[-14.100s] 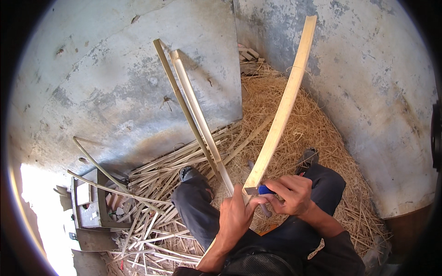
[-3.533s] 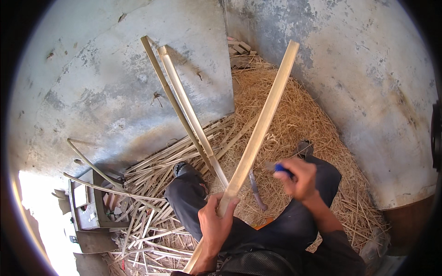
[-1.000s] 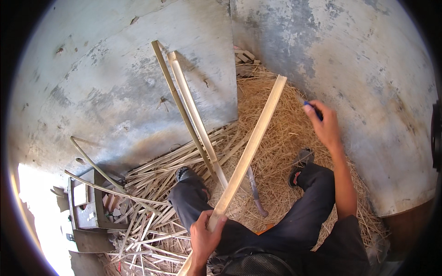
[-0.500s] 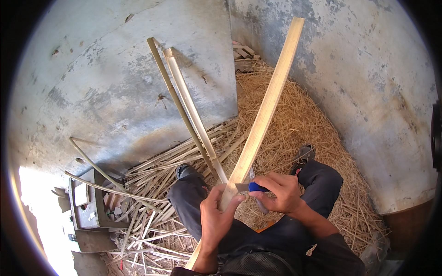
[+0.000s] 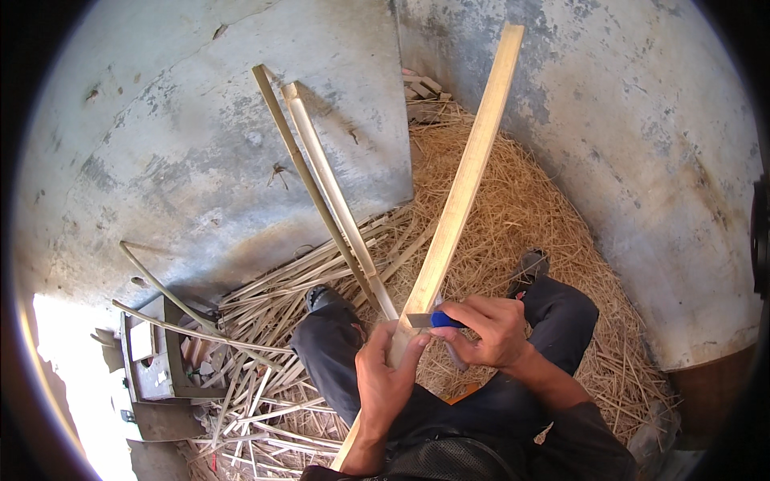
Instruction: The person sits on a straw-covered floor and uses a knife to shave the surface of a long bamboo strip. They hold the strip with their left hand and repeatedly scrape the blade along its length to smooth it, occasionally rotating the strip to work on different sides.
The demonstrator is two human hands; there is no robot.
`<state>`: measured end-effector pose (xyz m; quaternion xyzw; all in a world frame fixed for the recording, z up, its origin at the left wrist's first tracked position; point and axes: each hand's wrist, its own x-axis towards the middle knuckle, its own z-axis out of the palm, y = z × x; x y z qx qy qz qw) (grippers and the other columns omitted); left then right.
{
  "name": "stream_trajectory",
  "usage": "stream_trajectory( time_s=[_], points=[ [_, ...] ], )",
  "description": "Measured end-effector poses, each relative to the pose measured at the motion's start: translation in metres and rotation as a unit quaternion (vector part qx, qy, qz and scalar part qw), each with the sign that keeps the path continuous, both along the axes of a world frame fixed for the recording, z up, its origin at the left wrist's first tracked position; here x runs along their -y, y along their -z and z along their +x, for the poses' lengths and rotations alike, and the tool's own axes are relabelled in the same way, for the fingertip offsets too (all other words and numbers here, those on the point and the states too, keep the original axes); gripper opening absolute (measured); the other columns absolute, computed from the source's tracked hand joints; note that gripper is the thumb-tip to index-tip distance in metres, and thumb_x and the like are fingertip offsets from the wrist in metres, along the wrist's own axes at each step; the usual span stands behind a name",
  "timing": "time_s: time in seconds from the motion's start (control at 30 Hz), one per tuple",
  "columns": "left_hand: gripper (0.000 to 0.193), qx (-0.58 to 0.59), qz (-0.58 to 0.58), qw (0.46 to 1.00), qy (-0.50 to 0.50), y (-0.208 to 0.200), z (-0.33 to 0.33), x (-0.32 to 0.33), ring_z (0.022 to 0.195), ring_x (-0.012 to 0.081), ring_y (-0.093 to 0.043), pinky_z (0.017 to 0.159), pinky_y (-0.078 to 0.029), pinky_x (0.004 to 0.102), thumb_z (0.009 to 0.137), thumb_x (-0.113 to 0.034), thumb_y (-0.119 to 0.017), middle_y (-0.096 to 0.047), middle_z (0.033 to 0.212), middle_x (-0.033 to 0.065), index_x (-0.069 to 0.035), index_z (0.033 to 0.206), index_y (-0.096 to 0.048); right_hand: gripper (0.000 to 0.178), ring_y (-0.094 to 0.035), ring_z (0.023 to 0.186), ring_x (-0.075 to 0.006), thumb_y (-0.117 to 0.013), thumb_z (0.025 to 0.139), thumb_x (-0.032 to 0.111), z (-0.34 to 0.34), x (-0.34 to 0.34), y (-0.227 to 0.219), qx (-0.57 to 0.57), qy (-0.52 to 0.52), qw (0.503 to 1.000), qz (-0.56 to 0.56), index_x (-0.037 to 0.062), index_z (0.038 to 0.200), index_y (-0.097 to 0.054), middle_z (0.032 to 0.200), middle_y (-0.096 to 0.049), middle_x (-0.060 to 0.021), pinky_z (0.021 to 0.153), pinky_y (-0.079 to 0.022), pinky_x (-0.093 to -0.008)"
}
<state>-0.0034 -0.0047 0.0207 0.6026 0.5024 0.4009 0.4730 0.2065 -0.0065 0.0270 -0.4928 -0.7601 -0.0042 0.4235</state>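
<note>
A long pale split bamboo strip point(image 5: 467, 172) slants up from my lap toward the far corner. My left hand point(image 5: 387, 370) is wrapped round its lower part, thumb pressed along its edge. In my right hand point(image 5: 488, 330) is a knife point(image 5: 446, 321) with a blue handle. Its short flat blade lies across the strip just above my left fingers. The underside of the strip and part of the blade's edge are hidden. A greyish object, partly covered by my right hand, shows beneath it; I cannot tell what it is.
Two bamboo lengths point(image 5: 319, 180) lean on the left wall point(image 5: 216, 120). Split strips point(image 5: 269, 321) lie piled at the left. Shavings point(image 5: 529, 200) cover the floor toward the right wall point(image 5: 642, 160). A box-like wooden frame point(image 5: 164, 353) stands at far left.
The bamboo strip's far end has shifted slightly left. My left hand has moved a little right and up, and the knife lies slightly higher across the strip.
</note>
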Motion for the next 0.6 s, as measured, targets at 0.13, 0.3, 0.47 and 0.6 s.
stream_trajectory(
  time_s=[0.13, 0.3, 0.47, 0.6],
  points=[
    [0.023, -0.02, 0.007, 1.0, -0.008, -0.006, 0.001, 0.001, 0.085, 0.0055, -0.063, 0.075, -0.051, 0.0242, 0.101, -0.01, -0.078, -0.076, 0.093, 0.0053, 0.006, 0.117, -0.071, 0.03, -0.064, 0.056, -0.0224, -0.085, 0.091, 0.035, 0.004, -0.002, -0.004, 0.022, 0.001, 1.0, 0.014, 0.0105, 0.106, -0.077, 0.072, -0.064, -0.0028, 0.051, -0.05, -0.0374],
    [0.031, -0.051, -0.015, 0.999, -0.007, 0.004, -0.009, 0.018, 0.065, 0.0121, -0.06, 0.061, -0.048, 0.0319, 0.097, -0.021, -0.084, -0.07, 0.074, 0.0121, 0.004, 0.112, -0.072, 0.027, -0.071, 0.065, -0.0263, -0.085, 0.094, 0.03, 0.045, -0.026, -0.017, -0.04, 0.132, 0.988, 0.069, 0.0039, 0.101, -0.078, 0.081, -0.074, -0.0114, 0.057, -0.053, -0.0364],
    [0.032, -0.064, -0.054, 0.996, 0.023, 0.013, -0.024, 0.042, 0.065, 0.0106, -0.06, 0.06, -0.047, 0.0308, 0.098, -0.023, -0.085, -0.068, 0.071, 0.0109, 0.004, 0.11, -0.073, 0.036, -0.076, 0.072, -0.0259, -0.081, 0.099, 0.037, 0.098, -0.05, -0.032, -0.024, 0.181, 0.978, 0.096, 0.0016, 0.103, -0.081, 0.088, -0.08, -0.0128, 0.062, -0.057, -0.0355],
    [0.032, -0.063, -0.098, 0.992, 0.052, 0.025, -0.044, 0.053, 0.065, 0.0082, -0.058, 0.059, -0.046, 0.0291, 0.099, -0.025, -0.084, -0.067, 0.071, 0.0065, 0.004, 0.111, -0.074, 0.041, -0.077, 0.073, -0.0264, -0.08, 0.1, 0.041, 0.142, -0.072, -0.051, -0.013, 0.248, 0.966, 0.068, 0.0014, 0.108, -0.083, 0.089, -0.081, -0.0132, 0.066, -0.058, -0.036]
  ],
)
